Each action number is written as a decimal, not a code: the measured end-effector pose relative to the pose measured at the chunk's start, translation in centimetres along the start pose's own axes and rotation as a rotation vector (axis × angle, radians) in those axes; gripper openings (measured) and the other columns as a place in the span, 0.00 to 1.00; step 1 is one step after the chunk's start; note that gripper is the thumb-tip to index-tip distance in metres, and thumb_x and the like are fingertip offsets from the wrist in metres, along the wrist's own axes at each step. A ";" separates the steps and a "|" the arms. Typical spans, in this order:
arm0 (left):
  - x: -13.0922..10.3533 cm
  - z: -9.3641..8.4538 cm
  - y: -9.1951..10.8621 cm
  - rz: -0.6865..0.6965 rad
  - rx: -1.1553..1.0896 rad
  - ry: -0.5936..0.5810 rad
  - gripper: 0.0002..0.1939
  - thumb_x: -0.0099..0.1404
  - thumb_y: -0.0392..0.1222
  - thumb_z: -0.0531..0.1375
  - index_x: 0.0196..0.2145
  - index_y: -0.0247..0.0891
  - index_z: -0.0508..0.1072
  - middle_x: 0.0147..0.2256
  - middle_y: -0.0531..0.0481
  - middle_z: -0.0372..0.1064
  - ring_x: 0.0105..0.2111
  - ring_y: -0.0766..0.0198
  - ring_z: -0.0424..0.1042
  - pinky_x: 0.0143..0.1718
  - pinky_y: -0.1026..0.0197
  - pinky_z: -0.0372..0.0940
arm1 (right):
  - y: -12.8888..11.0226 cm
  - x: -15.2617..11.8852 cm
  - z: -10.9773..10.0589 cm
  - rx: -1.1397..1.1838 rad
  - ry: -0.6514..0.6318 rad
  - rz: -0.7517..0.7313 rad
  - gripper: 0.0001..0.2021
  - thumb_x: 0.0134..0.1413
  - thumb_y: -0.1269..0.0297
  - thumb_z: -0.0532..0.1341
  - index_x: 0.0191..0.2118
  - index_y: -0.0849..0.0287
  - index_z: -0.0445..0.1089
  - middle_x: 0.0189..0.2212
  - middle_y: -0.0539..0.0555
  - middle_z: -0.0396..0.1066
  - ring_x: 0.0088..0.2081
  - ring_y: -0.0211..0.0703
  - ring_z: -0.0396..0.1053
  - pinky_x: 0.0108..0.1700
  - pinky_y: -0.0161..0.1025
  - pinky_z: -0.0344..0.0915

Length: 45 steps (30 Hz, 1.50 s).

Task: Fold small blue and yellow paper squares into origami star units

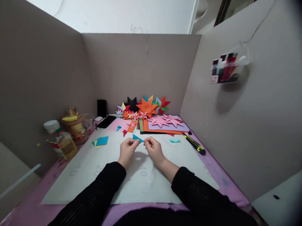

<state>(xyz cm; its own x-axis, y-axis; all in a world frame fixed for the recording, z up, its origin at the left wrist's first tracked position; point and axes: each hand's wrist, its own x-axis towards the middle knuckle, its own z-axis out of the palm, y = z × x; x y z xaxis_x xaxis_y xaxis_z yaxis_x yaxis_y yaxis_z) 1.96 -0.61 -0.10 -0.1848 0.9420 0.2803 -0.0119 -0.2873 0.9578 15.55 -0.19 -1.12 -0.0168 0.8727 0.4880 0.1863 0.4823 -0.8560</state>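
Observation:
A small folded piece of blue paper (pixel 137 138) is held up over the white sheet (pixel 87 177) that covers the table. My left hand (pixel 128 149) pinches its lower edge. At the paper's right tip, the fingers of my right hand (pixel 153 149) are closed on it, close to my left fingertips. To the left lie blue and yellow paper squares (pixel 102 140), partly overlapping. A folded turquoise piece (pixel 175 141) lies to the right of my hands. Small red, pink and blue folded pieces rest on a pink sheet (pixel 113 124) beyond my hands.
Colourful paper stars (pixel 147 107) stand at the back, with pink stars (pixel 160 121) on stacked sheets. A yellow-black cutter (pixel 195 144) lies at the right edge. A bottle (pixel 64 144), a tub (pixel 75 126) and a black phone (pixel 107 122) are on the left. Grey partitions surround the table.

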 end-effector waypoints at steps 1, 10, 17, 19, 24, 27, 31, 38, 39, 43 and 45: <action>0.0 0.0 0.0 0.002 0.001 -0.004 0.12 0.50 0.46 0.63 0.21 0.35 0.68 0.21 0.52 0.68 0.24 0.67 0.65 0.29 0.64 0.59 | -0.1 0.0 0.0 -0.014 -0.006 -0.004 0.09 0.54 0.60 0.52 0.28 0.57 0.64 0.24 0.49 0.64 0.26 0.39 0.61 0.29 0.34 0.59; -0.1 0.3 0.0 0.029 0.002 0.014 0.12 0.50 0.46 0.62 0.21 0.36 0.65 0.21 0.54 0.65 0.24 0.67 0.64 0.28 0.64 0.59 | -0.5 -0.1 0.4 -0.017 -0.006 -0.002 0.09 0.53 0.60 0.51 0.26 0.57 0.61 0.21 0.48 0.60 0.25 0.38 0.59 0.28 0.34 0.57; 0.1 0.0 -0.1 0.043 0.029 -0.002 0.12 0.49 0.45 0.63 0.19 0.36 0.65 0.19 0.57 0.63 0.21 0.70 0.62 0.26 0.66 0.56 | -0.2 0.4 0.1 0.084 -0.125 0.100 0.10 0.49 0.57 0.57 0.25 0.58 0.65 0.21 0.49 0.65 0.22 0.37 0.61 0.26 0.33 0.59; 0.1 0.0 -0.2 0.035 0.022 -0.026 0.12 0.49 0.45 0.63 0.20 0.36 0.66 0.20 0.56 0.65 0.22 0.69 0.63 0.26 0.66 0.57 | -0.5 0.5 0.0 0.056 -0.124 0.094 0.10 0.49 0.58 0.57 0.23 0.58 0.64 0.19 0.48 0.64 0.22 0.36 0.60 0.26 0.33 0.58; 0.2 0.1 -0.4 -0.008 -0.063 0.008 0.15 0.46 0.44 0.65 0.21 0.36 0.62 0.19 0.55 0.65 0.22 0.68 0.66 0.27 0.64 0.60 | -1.0 0.4 0.1 0.051 -0.074 0.073 0.10 0.48 0.61 0.56 0.21 0.58 0.63 0.19 0.47 0.62 0.23 0.36 0.60 0.26 0.33 0.57; 0.5 -0.2 -0.4 0.001 -0.189 0.020 0.18 0.45 0.42 0.66 0.22 0.37 0.57 0.21 0.56 0.66 0.23 0.68 0.67 0.28 0.63 0.62 | -1.0 0.5 -0.2 0.044 -0.049 0.078 0.10 0.48 0.61 0.56 0.21 0.58 0.63 0.18 0.47 0.61 0.22 0.36 0.59 0.26 0.33 0.56; 1.4 -1.3 -0.6 0.004 -0.258 0.095 0.18 0.44 0.40 0.66 0.25 0.37 0.58 0.25 0.55 0.67 0.26 0.68 0.69 0.31 0.63 0.63 | -0.7 1.1 -1.2 0.057 0.005 0.096 0.09 0.48 0.62 0.56 0.22 0.59 0.62 0.17 0.46 0.59 0.22 0.35 0.57 0.25 0.32 0.55; 1.2 -1.0 -0.6 -0.163 -0.279 -0.106 0.19 0.48 0.45 0.65 0.38 0.37 0.66 0.36 0.49 0.68 0.33 0.66 0.70 0.36 0.62 0.63 | -0.5 1.0 -1.1 0.085 -0.005 0.105 0.10 0.49 0.60 0.56 0.23 0.59 0.62 0.18 0.47 0.61 0.22 0.35 0.58 0.25 0.32 0.55; 1.0 -0.7 -0.6 -0.192 -0.260 -0.173 0.19 0.49 0.46 0.64 0.37 0.36 0.68 0.34 0.49 0.68 0.33 0.66 0.69 0.35 0.63 0.63 | -0.4 0.9 -0.8 0.097 -0.025 0.107 0.10 0.49 0.60 0.56 0.23 0.59 0.62 0.19 0.47 0.61 0.22 0.35 0.58 0.26 0.32 0.55; 0.7 -0.4 -1.0 -0.204 -0.151 -0.249 0.14 0.50 0.48 0.63 0.26 0.32 0.70 0.24 0.51 0.67 0.25 0.69 0.66 0.30 0.66 0.60 | 0.0 0.2 0.3 0.151 -0.115 0.143 0.09 0.49 0.62 0.56 0.24 0.60 0.63 0.17 0.46 0.61 0.20 0.34 0.57 0.25 0.32 0.54; 0.8 -0.6 -1.2 -0.179 -0.118 -0.218 0.14 0.51 0.48 0.62 0.22 0.33 0.68 0.21 0.54 0.65 0.22 0.71 0.63 0.27 0.67 0.58 | 0.3 -0.1 0.7 0.167 -0.191 0.170 0.08 0.48 0.64 0.57 0.23 0.60 0.63 0.17 0.45 0.60 0.20 0.33 0.56 0.24 0.31 0.54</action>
<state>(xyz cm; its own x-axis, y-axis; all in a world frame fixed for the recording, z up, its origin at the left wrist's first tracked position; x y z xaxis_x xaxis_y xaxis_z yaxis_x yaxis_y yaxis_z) 1.20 0.38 -1.05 0.0459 0.9908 0.1273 -0.1416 -0.1197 0.9827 14.93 -0.06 -1.53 -0.1863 0.9330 0.3080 0.0380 0.3201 -0.9466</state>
